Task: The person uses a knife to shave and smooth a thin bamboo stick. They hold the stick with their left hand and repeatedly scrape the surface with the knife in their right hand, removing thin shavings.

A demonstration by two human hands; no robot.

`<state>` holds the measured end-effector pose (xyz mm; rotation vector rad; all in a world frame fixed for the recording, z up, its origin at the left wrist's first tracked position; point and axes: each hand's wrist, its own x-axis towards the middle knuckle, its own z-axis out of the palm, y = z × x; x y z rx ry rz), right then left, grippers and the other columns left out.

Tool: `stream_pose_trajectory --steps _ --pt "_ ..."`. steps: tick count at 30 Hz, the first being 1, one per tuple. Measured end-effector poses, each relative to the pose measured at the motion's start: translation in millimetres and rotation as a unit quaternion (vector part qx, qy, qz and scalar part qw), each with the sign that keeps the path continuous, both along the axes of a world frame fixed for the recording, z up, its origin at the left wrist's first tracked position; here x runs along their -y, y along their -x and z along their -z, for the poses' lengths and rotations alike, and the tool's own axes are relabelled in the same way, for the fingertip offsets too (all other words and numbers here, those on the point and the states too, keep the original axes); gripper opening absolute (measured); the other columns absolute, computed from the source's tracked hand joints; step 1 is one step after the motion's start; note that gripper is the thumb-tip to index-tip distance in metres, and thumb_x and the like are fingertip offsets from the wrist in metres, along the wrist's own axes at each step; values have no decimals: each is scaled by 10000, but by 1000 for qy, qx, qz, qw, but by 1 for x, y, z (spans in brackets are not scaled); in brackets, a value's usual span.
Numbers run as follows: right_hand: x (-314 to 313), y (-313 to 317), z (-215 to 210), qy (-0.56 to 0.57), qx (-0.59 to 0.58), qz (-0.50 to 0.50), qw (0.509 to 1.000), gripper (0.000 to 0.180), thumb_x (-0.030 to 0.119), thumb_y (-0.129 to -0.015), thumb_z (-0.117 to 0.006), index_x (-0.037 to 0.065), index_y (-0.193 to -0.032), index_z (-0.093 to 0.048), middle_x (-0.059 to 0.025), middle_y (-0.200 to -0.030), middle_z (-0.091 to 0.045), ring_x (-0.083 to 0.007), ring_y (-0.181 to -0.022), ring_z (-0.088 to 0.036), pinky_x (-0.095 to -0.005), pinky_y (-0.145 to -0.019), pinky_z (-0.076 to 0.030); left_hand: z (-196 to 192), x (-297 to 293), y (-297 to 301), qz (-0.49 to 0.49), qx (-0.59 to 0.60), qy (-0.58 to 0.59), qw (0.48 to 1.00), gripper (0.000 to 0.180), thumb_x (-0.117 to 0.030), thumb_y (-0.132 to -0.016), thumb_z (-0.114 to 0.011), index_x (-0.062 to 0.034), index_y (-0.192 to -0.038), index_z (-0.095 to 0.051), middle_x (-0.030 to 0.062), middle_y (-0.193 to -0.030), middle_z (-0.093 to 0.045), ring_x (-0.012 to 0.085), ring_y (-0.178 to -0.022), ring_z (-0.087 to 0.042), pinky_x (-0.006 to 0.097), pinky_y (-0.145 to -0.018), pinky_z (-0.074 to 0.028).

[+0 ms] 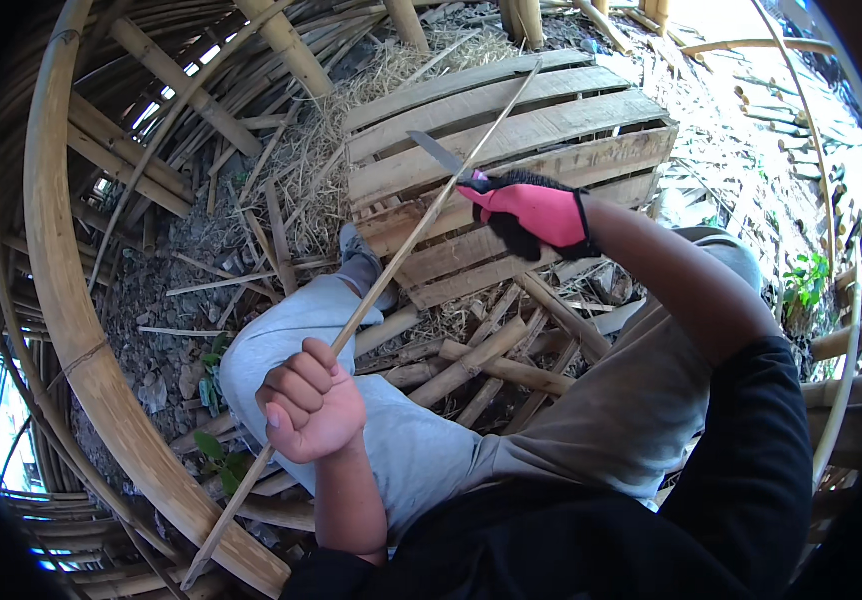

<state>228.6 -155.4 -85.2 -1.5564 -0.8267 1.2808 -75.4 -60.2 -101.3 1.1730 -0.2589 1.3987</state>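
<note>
My bare left hand (pixel 313 402) is closed in a fist around a long, thin bamboo strip (pixel 391 262). The strip slants from the lower left, past my left knee, up over a wooden pallet (pixel 491 130). My right hand (pixel 539 214) wears a pink and black glove and is closed on a knife, whose handle is mostly hidden in the glove. The knife's blade (pixel 435 152) points up and left, crossing the strip just beyond the glove. Whether the edge bites into the strip I cannot tell.
Beneath the pallet and between my legs lie several cut bamboo pieces (pixel 481 365). A thick curved bamboo pole (pixel 81 330) runs along the left. Straw (pixel 391 85) and debris cover the ground behind. Leaning bamboo poles (pixel 286 45) stand at the back left; a small green plant (pixel 804 282) grows at right.
</note>
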Motion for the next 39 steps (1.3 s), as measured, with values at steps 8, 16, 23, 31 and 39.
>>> stream_pose_trajectory --steps 8,16,23,31,39 --pt "0 5 0 8 -46 26 999 408 488 -1017 -529 96 -904 -529 40 -566 -382 -117 -387 -381 -305 -394 -312 -2 1 -1 -2 -8 -6 1000 521 -254 -970 -501 -169 -549 -206 -35 -525 -234 128 -518 -195 338 -604 -247" --pt "8 11 -17 65 45 -134 988 365 429 -1027 -530 81 -939 -598 -2 -623 -514 -148 -478 -514 -302 -466 -397 -1 -1 0 4 6 -3 1000 523 -245 -982 -482 -168 -555 -189 -34 -539 -237 130 -529 -201 338 -612 -250" --pt "3 -27 -2 -69 -117 98 986 463 553 -1013 -506 96 -950 -542 43 -584 -397 -121 -419 -399 -298 -413 -319 -4 -1 -1 4 -4 -10 1000 524 -246 -988 -472 -164 -561 -179 -32 -542 -231 132 -530 -200 339 -616 -255" --pt "-3 -42 -1 -36 -86 69 993 516 608 -991 -507 96 -931 -532 73 -578 -331 -74 -413 -322 -266 -396 -247 -1 0 1 7 -12 -10 1000 524 -252 -992 -477 -163 -560 -193 -32 -542 -227 135 -534 -205 345 -621 -261" --pt "-8 -35 11 -15 31 36 999 476 500 -1012 -534 45 -1106 -636 5 -657 -519 -116 -522 -524 -285 -466 -400 -2 -1 -1 5 -7 -7 1000 516 -249 -986 -476 -162 -565 -190 -30 -544 -232 134 -529 -206 345 -615 -261"
